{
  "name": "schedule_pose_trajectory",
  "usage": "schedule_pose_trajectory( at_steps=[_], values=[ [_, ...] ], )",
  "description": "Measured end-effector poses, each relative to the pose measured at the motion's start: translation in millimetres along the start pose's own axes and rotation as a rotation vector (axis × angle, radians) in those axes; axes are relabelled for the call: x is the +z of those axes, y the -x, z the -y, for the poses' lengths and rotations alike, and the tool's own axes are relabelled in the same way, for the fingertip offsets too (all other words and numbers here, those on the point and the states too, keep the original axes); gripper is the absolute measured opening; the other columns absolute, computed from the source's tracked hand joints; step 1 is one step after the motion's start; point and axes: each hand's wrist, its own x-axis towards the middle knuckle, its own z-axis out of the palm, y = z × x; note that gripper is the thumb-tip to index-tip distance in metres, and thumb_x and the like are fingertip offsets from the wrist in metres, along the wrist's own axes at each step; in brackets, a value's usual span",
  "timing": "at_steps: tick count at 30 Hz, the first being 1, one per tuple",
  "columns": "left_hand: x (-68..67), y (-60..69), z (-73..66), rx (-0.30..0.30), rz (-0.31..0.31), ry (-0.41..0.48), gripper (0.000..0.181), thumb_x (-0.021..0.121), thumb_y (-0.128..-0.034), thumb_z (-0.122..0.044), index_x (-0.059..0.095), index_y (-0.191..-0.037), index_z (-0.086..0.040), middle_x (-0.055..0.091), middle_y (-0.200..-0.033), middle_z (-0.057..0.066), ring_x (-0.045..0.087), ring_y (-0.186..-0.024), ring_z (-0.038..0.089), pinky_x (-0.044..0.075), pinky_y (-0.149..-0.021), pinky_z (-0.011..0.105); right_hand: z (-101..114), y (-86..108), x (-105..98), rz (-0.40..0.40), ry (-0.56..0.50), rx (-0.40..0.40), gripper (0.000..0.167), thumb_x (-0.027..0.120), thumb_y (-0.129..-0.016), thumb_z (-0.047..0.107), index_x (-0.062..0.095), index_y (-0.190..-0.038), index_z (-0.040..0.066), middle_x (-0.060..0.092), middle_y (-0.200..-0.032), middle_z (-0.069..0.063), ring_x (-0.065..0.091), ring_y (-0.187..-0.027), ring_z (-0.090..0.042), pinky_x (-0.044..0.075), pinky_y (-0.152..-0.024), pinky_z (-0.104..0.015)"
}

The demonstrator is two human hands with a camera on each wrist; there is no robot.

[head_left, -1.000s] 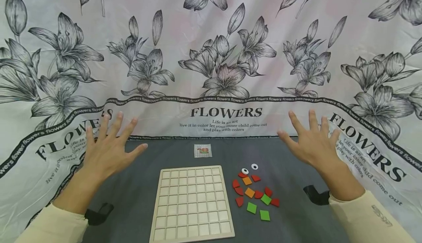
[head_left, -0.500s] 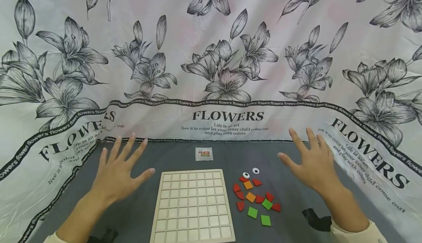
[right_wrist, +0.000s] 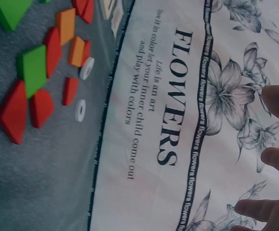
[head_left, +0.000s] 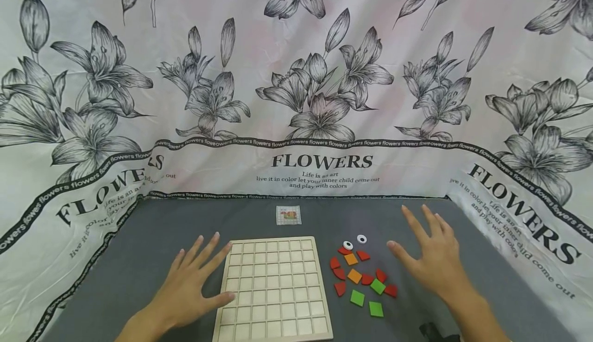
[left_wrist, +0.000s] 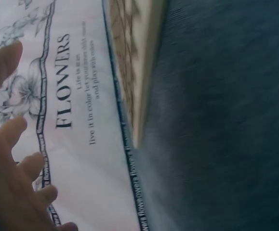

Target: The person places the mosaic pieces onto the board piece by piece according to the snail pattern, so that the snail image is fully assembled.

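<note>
My left hand [head_left: 192, 285] is spread over the left edge of a pale wooden grid board [head_left: 278, 281], fingers fairly straight and holding nothing. Whether it touches the board I cannot tell. In the left wrist view its fingers [left_wrist: 32, 166] stand apart, beside the board's edge [left_wrist: 146, 72]. To the right of the loose pieces hovers my right hand [head_left: 435, 257], its fingers extended with nothing in them. Between board and right hand lie several red quarter-round pieces [head_left: 339, 288], orange squares [head_left: 354, 276], green squares [head_left: 376, 309] and two white eye discs [head_left: 362, 239].
A small gridded picture card [head_left: 289, 215] with a colourful figure lies behind the board on the dark grey cloth [head_left: 125, 259]. A white flower-printed curtain [head_left: 319, 177] closes off the back and both sides. A black object [head_left: 433, 331] shows beside the right wrist.
Both hands have come down and nearer; the left has also moved right, to the board's left edge. The board and loose pieces stay where they were; the view has shifted slightly.
</note>
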Motion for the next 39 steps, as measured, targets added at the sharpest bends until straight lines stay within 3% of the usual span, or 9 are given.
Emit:
schedule_pose_trajectory(
  at_steps=[7, 13, 16, 22, 28, 33, 39],
  values=[
    [16.4, 14.4, 4.7, 0.028, 0.138, 0.140, 0.088, 0.065, -0.0795, -0.066, 0.036, -0.152, -0.023, 0.025, -0.156, 0.013, 0.022, -0.138, 0.045, 0.017, -0.097, 0.075, -1.5, 13.2, 17.4, 0.037, -0.059, 0.039, 0.078, 0.072, -0.085, 0.043, 0.035, -0.152, 0.024, 0.030, -0.147, -0.029, 0.027, -0.124, -0.060, 0.024, -0.079, -0.079],
    [23.6, 20.6, 10.6, 0.005, 0.286, 0.257, 0.092, 0.065, -0.0772, -0.067, 0.034, -0.153, -0.023, 0.023, -0.156, 0.015, 0.017, -0.139, 0.046, 0.012, -0.095, 0.077, -5.1, 22.1, 32.5, 0.062, -0.095, 0.062, 0.077, 0.072, -0.085, 0.041, 0.037, -0.151, 0.022, 0.031, -0.145, -0.029, 0.028, -0.121, -0.059, 0.024, -0.080, -0.077],
    [27.1, 23.3, 12.8, 0.006, 0.325, 0.279, 0.095, 0.067, -0.0754, -0.067, 0.032, -0.153, -0.025, 0.022, -0.156, 0.017, 0.016, -0.139, 0.048, 0.009, -0.096, 0.078, -8.0, 25.7, 38.5, 0.070, -0.106, 0.069, 0.076, 0.072, -0.086, 0.040, 0.037, -0.151, 0.023, 0.032, -0.145, -0.029, 0.029, -0.120, -0.058, 0.025, -0.079, -0.076],
    [33.4, 26.4, 15.5, 0.012, 0.355, 0.278, 0.101, 0.069, -0.0700, -0.070, 0.032, -0.153, -0.027, 0.021, -0.156, 0.016, 0.015, -0.139, 0.046, 0.007, -0.097, 0.076, -12.2, 31.6, 46.9, 0.097, -0.122, 0.104, 0.072, 0.069, -0.088, 0.040, 0.038, -0.151, 0.022, 0.032, -0.145, -0.029, 0.028, -0.121, -0.057, 0.025, -0.080, -0.074],
    [36.4, 30.3, 16.9, 0.066, 0.346, 0.259, 0.098, 0.070, -0.0687, -0.071, 0.038, -0.151, -0.027, 0.019, -0.156, 0.020, 0.019, -0.138, 0.047, 0.010, -0.095, 0.078, -16.4, 35.3, 52.3, 0.091, -0.127, 0.104, 0.071, 0.070, -0.087, 0.038, 0.040, -0.150, 0.021, 0.034, -0.143, -0.029, 0.029, -0.120, -0.057, 0.025, -0.080, -0.075],
    [36.0, 31.7, 17.3, 0.029, 0.352, 0.287, 0.099, 0.072, -0.0668, -0.070, 0.041, -0.149, -0.026, 0.018, -0.155, 0.024, 0.017, -0.138, 0.047, 0.004, -0.099, 0.072, -19.2, 37.5, 55.5, 0.112, -0.131, 0.119, 0.071, 0.070, -0.088, 0.038, 0.040, -0.150, 0.021, 0.033, -0.144, -0.029, 0.028, -0.120, -0.058, 0.024, -0.081, -0.075],
    [36.0, 30.8, 18.3, 0.001, 0.354, 0.293, 0.100, 0.073, -0.0656, -0.071, 0.040, -0.150, -0.027, 0.018, -0.156, 0.019, 0.013, -0.141, 0.041, -0.001, -0.102, 0.068, -22.2, 39.4, 59.1, 0.138, -0.140, 0.139, 0.070, 0.069, -0.088, 0.038, 0.041, -0.149, 0.018, 0.032, -0.145, -0.029, 0.027, -0.121, -0.058, 0.023, -0.081, -0.076]
  ],
)
